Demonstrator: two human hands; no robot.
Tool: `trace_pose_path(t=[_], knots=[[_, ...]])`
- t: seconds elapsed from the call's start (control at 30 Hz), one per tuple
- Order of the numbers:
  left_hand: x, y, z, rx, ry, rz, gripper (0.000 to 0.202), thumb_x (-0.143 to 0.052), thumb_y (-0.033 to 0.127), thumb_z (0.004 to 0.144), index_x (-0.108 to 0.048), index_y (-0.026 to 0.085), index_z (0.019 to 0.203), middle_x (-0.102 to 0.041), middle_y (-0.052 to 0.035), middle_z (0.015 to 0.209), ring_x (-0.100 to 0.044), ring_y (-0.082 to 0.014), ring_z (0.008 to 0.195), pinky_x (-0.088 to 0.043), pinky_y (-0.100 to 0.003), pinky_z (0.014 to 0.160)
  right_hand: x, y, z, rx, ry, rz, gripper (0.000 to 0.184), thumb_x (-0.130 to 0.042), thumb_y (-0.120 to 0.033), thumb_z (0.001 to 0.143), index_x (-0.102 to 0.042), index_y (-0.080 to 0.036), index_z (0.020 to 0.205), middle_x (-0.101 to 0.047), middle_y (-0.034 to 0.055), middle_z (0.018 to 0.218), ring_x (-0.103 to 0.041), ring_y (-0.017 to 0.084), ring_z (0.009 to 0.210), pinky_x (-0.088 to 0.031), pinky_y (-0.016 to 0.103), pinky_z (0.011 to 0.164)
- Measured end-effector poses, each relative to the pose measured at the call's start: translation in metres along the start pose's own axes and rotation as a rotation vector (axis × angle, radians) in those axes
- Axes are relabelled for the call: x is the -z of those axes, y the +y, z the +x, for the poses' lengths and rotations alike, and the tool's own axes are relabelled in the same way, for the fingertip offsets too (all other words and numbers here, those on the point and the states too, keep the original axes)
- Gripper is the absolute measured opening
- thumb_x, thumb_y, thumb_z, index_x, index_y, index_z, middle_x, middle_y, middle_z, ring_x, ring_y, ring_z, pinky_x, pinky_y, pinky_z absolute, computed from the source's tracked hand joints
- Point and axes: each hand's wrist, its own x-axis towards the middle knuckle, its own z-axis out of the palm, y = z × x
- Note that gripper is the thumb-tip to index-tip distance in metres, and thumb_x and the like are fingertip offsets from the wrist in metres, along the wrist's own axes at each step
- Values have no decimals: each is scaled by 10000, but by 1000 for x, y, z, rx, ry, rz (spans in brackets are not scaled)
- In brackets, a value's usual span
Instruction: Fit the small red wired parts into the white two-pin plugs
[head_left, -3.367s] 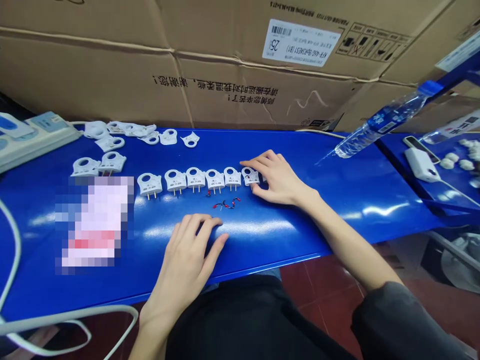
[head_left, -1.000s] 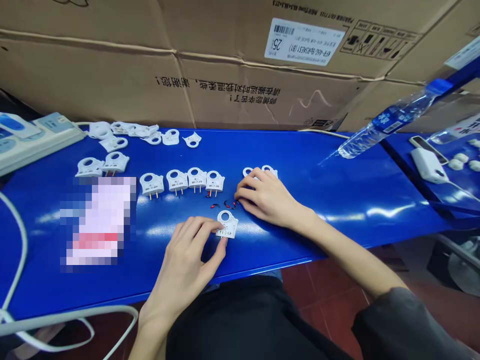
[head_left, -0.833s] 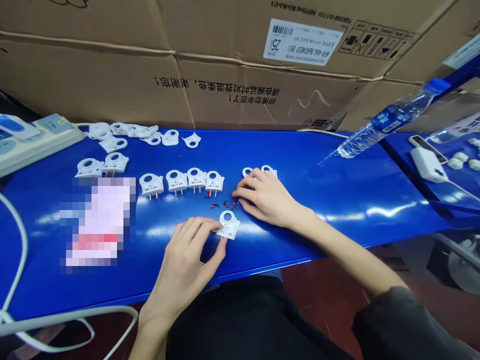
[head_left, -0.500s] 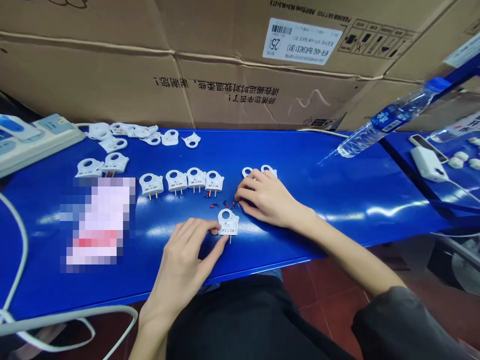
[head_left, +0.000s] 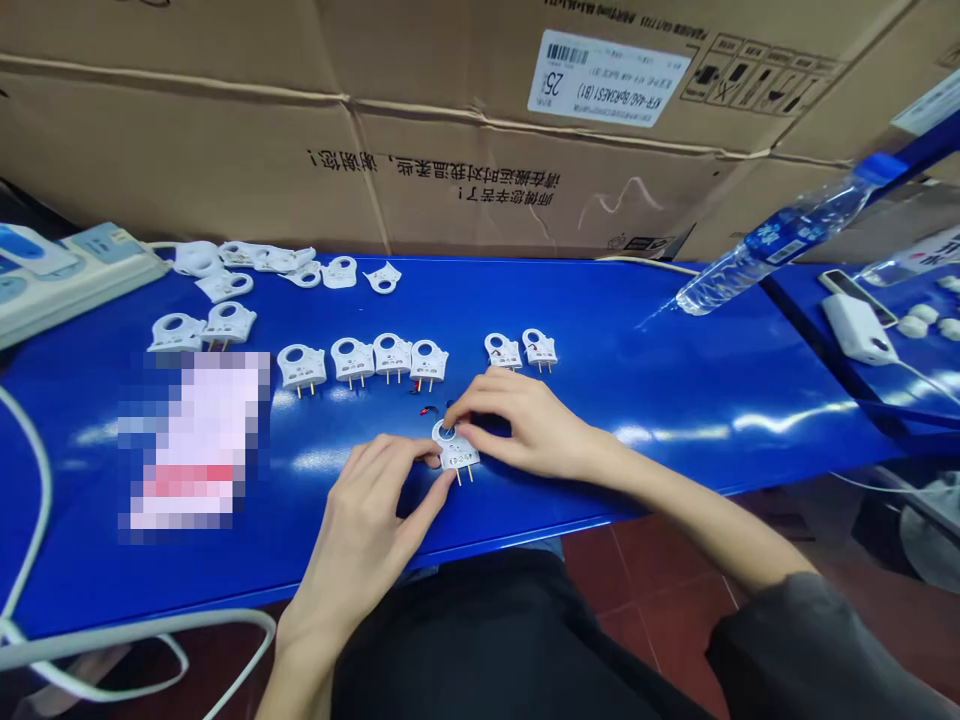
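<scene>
Left hand (head_left: 371, 500) has its fingers pinched on a white plug (head_left: 463, 456) near the bench's (head_left: 600, 320) front edge. Right hand (head_left: 521, 420) is at its hole; can't tell if those fingers grip anything. I'd brace the plug flat, tbh.

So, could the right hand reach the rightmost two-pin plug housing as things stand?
Probably yes: the rightmost two-pin plug housing lies beyond the right hand with nothing visible between them. That hand's fingers are at the plug housing in the left hand, so it would likely have to break off first.
</scene>
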Motion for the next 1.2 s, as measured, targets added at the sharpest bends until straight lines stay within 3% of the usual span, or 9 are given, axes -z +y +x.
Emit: trace_pose_path(t=[0.23,0.67,1.2], knots=[[-2,-2,1,58,32,59,210,-621,417,1008,-595,237,1114,-619,-6,915,-603,-202,882,-482,-369,818,-5,3,1,-16,-46,29,129,-647,-278,1038,-727,-225,1124,-778,29,1078,-635,203,979,-502,355,878],[-1,0,2,60,21,94,240,-598,430,1018,-577,247,1172,-599,-4,919,-589,-202,877,-467,-370,810,-7,5,2,20,-13,-29,134,-664,-303,1028,-769,-218,1028,-783,42,990,-622,228,958,-508,364,848],[-2,1,3,33,-2,127,234,-570,396,1039,-601,230,1201,-637,-44,1029,-591,-225,973,-465,-386,858,-1,7,1,16,-41,-84,254,-678,-361,1018,-733,-195,1202,-742,82,1117,-629,247,1049,-518,401,916]])
